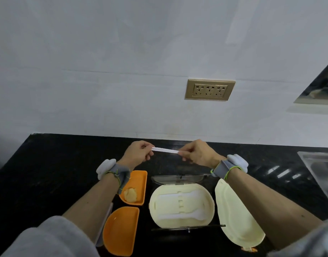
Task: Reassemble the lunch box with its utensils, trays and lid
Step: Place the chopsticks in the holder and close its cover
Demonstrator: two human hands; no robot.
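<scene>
Nearest the camera, two grey sleeves [48, 238] frame the lower corners, with bare forearms reaching away over a black speckled stone worktop [53, 164]. At about 7 o'clock sits a smooth orange plastic half-oval tray [120, 230], empty, and just beyond it a second orange tray [136, 186], rectangular, holding a pale yellowish lump [130, 194] (what it is cannot be told). A thin pale strip lies at the left edge of the near tray, mostly hidden by the forearm.

At the centre, around 6 o'clock, rests the cream oval lunch box body [181, 203], its top panel showing a white spoon [180, 210] seated in a moulded recess. Clear plastic latch flaps [178, 179] stand out at its far and near edges. At 5 o'clock, just beside the body, lies a cream oval lid [237, 216], partly under the right forearm.

Both wrists carry grey bands with white padded pieces [237, 162] and thin green cords.

Further out, near 12 o'clock of the worktop, the left hand [139, 154] and right hand [198, 154] each pinch one end of a pair of white chopsticks [166, 150], held level in the air above the worktop, fingers closed on them.

Beyond, a pale wall [122, 62] carries a brass-coloured socket plate [210, 89]. A steel sink edge [322, 167] shows at 3 o'clock.
</scene>
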